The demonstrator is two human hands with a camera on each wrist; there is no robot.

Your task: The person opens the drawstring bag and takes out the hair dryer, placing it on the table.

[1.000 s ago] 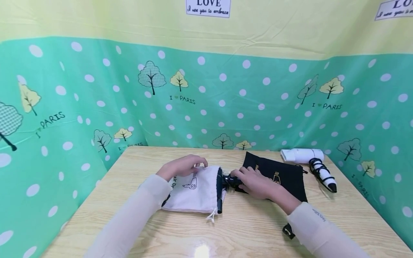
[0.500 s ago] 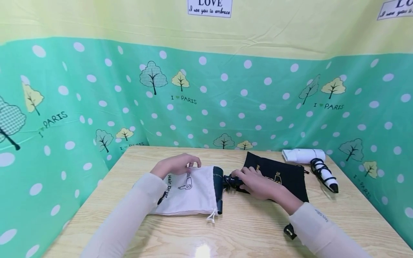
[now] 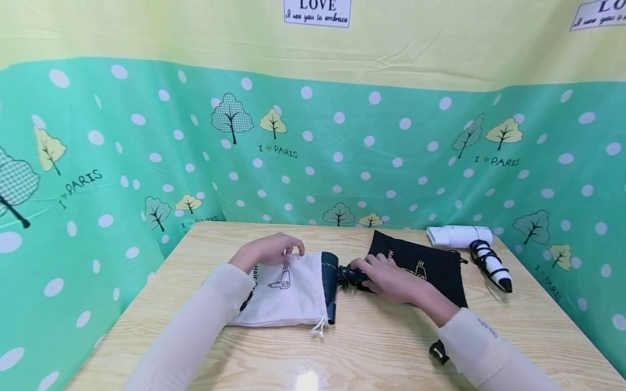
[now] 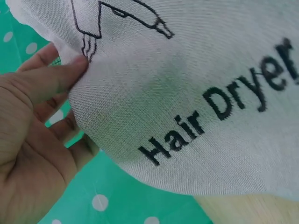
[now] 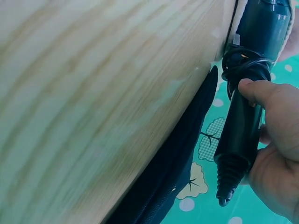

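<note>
My left hand (image 3: 268,251) pinches the far edge of a white drawstring bag (image 3: 298,301) between thumb and fingers. In the left wrist view the cloth (image 4: 196,154) reads "Hair Dryer" under a dryer drawing. A dark hair dryer (image 3: 330,288) sticks out of the bag's right-hand mouth, the rest of its body covered by cloth. My right hand (image 3: 388,278) grips the dryer by its black handle (image 5: 238,133), with the cord (image 5: 245,65) wound around the top of that handle. A white drawstring (image 3: 319,328) hangs at the bag's near corner.
A black bag (image 3: 430,266) with gold print lies flat beyond my right hand. Farther right lies a white hair dryer (image 3: 459,237) with a black cord wrapped on its handle. A small black object (image 3: 438,352) sits by my right sleeve on the wooden table (image 3: 381,347).
My left hand has moved left, drawing the white bag with it, and more of the dark dryer body shows at the bag's mouth. My right hand has stayed almost in place on the handle.
</note>
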